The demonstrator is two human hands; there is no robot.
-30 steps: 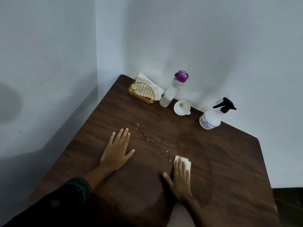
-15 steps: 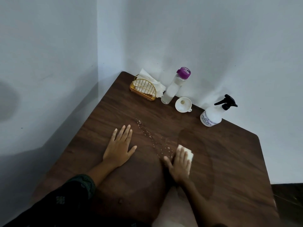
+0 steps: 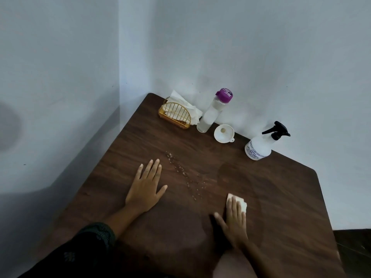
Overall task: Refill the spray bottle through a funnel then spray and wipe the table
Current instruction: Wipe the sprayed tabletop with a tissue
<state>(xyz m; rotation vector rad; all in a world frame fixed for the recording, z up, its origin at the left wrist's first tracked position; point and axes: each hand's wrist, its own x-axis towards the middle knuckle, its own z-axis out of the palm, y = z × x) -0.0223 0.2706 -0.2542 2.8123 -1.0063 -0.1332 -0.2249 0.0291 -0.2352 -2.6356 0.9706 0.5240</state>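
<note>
Dark brown wood grain covers the table (image 3: 261, 207), which fills the corner between two pale walls and carries everything else. Next in size come the person's arms: the left hand (image 3: 145, 189) lies flat on the wood with palm down and fingers loosely spread, thumb pointing toward the other hand, a dark sleeve (image 3: 88, 243) covering the forearm behind it. The right hand (image 3: 233, 219) lies well to the right of the left and nearer the table's front edge, fingers held together and pressed flat onto a folded white cloth (image 3: 240, 202), whose far end shows beyond the fingertips. Far ahead of the right hand and a little to its right, against the back wall, stands the spray bottle (image 3: 259, 147), translucent white with a black trigger head, upright. Ahead of both hands, leaning against the wall, is a clear water bottle (image 3: 210, 115) with a purple cap. Left of that bottle, far ahead of the left hand, sits a gold wire napkin holder (image 3: 174, 115) stuffed with white tissues. Between the two bottles a white funnel (image 3: 223, 133) rests on the wood with its mouth facing up. Smallest of all, a trail of pale crumbs (image 3: 186, 177) runs diagonally between the hands, starting just beside the left fingertips and ending short of the cloth.
</note>
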